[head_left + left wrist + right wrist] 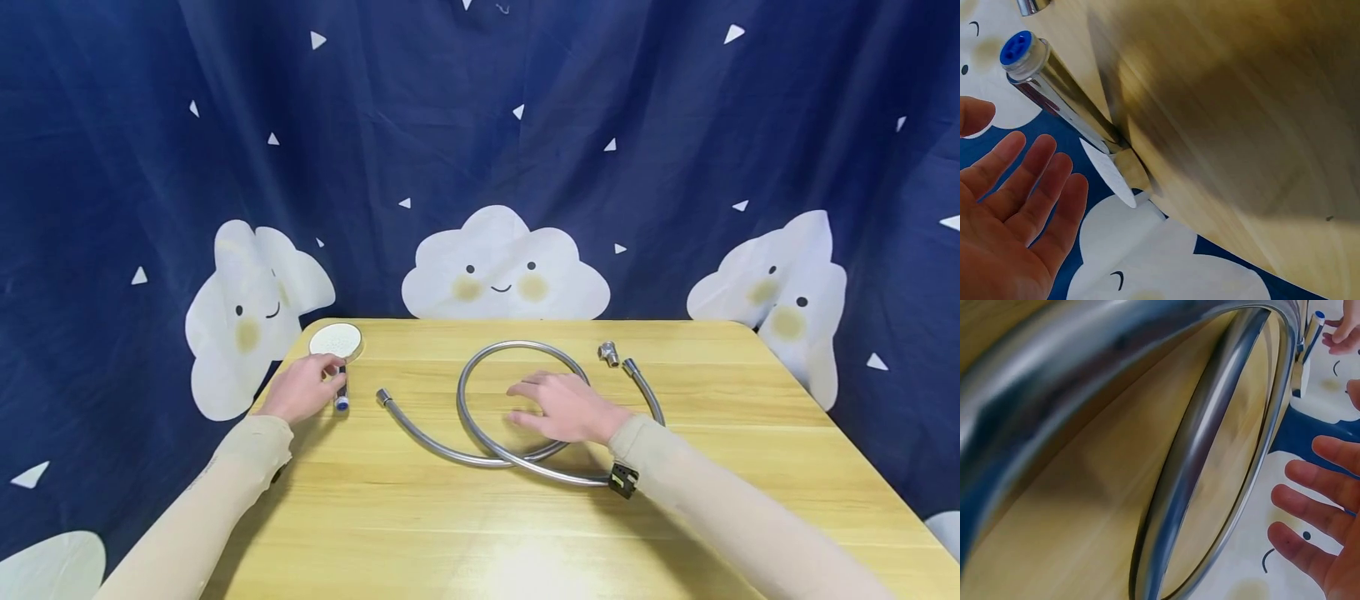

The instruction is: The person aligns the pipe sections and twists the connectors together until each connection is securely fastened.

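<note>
A hand shower (pixel 334 340) with a white round face and a chrome handle lies at the table's far left. My left hand (pixel 302 390) hovers over its handle, fingers loosely bent. In the left wrist view a gap shows between those fingers and the handle (pixel 1066 100), whose blue-ended tip points up. A shiny metal shower hose (pixel 462 392) lies looped mid-table, one end nut (pixel 383 397) toward the left and the other (pixel 631 366) at the right. Above the loop my right hand (pixel 566 407) is held with fingers spread, apart from the hose in the right wrist view.
A small chrome fitting (pixel 609 353) lies at the back right, beside the hose's right end. The wooden table (pixel 420 533) has rounded far corners. Behind it hangs a dark blue curtain (pixel 450 158) with clouds and white triangles.
</note>
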Demonstrator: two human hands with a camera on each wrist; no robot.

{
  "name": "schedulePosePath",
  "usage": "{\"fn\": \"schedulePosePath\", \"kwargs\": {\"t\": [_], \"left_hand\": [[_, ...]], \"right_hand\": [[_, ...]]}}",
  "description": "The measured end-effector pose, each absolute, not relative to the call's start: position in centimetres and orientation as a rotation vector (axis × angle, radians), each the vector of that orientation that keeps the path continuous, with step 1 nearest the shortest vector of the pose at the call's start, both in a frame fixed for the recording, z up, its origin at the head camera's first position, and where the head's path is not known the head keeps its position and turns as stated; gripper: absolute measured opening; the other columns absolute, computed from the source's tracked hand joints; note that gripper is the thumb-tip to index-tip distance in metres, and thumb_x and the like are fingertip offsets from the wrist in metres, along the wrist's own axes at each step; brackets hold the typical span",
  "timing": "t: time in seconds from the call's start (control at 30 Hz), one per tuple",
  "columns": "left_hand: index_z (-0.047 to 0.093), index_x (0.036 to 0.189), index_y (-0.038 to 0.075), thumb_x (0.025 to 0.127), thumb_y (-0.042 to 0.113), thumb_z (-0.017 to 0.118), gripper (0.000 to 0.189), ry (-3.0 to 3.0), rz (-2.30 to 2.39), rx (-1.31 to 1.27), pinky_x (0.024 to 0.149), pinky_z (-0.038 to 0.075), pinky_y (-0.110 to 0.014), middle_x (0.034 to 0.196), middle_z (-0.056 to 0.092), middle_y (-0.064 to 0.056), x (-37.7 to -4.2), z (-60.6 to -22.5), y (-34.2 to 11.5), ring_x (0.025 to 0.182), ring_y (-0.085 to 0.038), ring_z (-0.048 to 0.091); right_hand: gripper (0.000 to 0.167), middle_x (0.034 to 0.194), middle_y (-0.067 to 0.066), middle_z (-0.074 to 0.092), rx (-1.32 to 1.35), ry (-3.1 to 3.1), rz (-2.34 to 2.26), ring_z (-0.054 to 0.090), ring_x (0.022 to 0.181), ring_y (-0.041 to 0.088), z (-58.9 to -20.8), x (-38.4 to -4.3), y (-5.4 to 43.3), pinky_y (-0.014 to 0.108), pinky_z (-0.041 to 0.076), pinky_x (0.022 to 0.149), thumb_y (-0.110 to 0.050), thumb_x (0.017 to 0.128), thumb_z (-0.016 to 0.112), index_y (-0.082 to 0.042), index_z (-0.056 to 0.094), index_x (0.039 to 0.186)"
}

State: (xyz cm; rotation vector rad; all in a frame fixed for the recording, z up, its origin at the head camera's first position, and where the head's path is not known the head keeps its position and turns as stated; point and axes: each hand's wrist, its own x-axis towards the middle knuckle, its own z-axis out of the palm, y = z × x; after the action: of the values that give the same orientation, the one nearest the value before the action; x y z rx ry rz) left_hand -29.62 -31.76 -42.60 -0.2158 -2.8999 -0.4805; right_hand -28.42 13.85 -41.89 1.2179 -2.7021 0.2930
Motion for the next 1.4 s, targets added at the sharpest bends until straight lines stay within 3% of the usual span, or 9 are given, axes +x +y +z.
{"fn": "schedulePosePath", "kwargs": {"t": [0.27, 0.57, 0.8, 1.0, 1.4], "left_hand": [[0.066, 0.127, 0.009, 0.098, 0.030, 0.058, 0.037, -2.943, -0.486, -0.176, 0.082, 0.051, -0.052, 0.112, 0.072, -0.010, -29.7, -42.8, -32.4, 0.100, -0.033, 0.068], [0.063, 0.131, 0.008, 0.098, 0.031, 0.058, 0.041, -2.982, -0.495, -0.129, 0.079, 0.052, -0.049, 0.107, 0.073, -0.009, -29.4, -43.1, -32.7, 0.098, -0.033, 0.068], [0.060, 0.135, 0.009, 0.099, 0.036, 0.057, 0.045, -3.011, -0.521, -0.128, 0.077, 0.052, -0.049, 0.105, 0.072, -0.007, -29.9, -43.3, -33.0, 0.095, -0.030, 0.068], [0.057, 0.137, 0.009, 0.101, 0.040, 0.056, 0.048, -3.031, -0.556, -0.123, 0.077, 0.051, -0.049, 0.108, 0.071, -0.011, -30.1, -43.6, -33.6, 0.096, -0.031, 0.066], [0.053, 0.142, 0.013, 0.097, 0.063, 0.051, 0.066, -3.073, -0.613, -0.121, 0.078, 0.050, -0.045, 0.109, 0.069, -0.010, -30.9, -44.8, -33.6, 0.094, -0.026, 0.065]], "right_hand": [[0.048, 0.132, 0.004, 0.067, 1.245, -2.679, 0.282, 0.062, 0.124, 0.025, -41.8, -29.0, 12.0, 0.045, 0.049, 0.103, -0.052, 0.097, 0.058, -0.018, 0.065, 0.131], [0.052, 0.140, 0.000, 0.061, 1.285, -2.733, 0.229, 0.056, 0.130, 0.021, -42.1, -29.5, 9.9, 0.042, 0.045, 0.108, -0.057, 0.099, 0.053, -0.023, 0.060, 0.138], [0.056, 0.141, 0.005, 0.061, 1.355, -2.693, 0.259, 0.056, 0.130, 0.024, -42.1, -29.8, 8.5, 0.044, 0.047, 0.106, -0.054, 0.098, 0.056, -0.017, 0.059, 0.139], [0.060, 0.144, 0.006, 0.058, 1.391, -2.684, 0.211, 0.055, 0.132, 0.024, -41.9, -30.5, 7.5, 0.042, 0.047, 0.106, -0.058, 0.099, 0.052, -0.017, 0.057, 0.141], [0.057, 0.144, 0.005, 0.057, 1.400, -2.705, 0.219, 0.055, 0.132, 0.024, -41.5, -31.0, 6.5, 0.042, 0.047, 0.106, -0.057, 0.099, 0.053, -0.019, 0.057, 0.141]]}}
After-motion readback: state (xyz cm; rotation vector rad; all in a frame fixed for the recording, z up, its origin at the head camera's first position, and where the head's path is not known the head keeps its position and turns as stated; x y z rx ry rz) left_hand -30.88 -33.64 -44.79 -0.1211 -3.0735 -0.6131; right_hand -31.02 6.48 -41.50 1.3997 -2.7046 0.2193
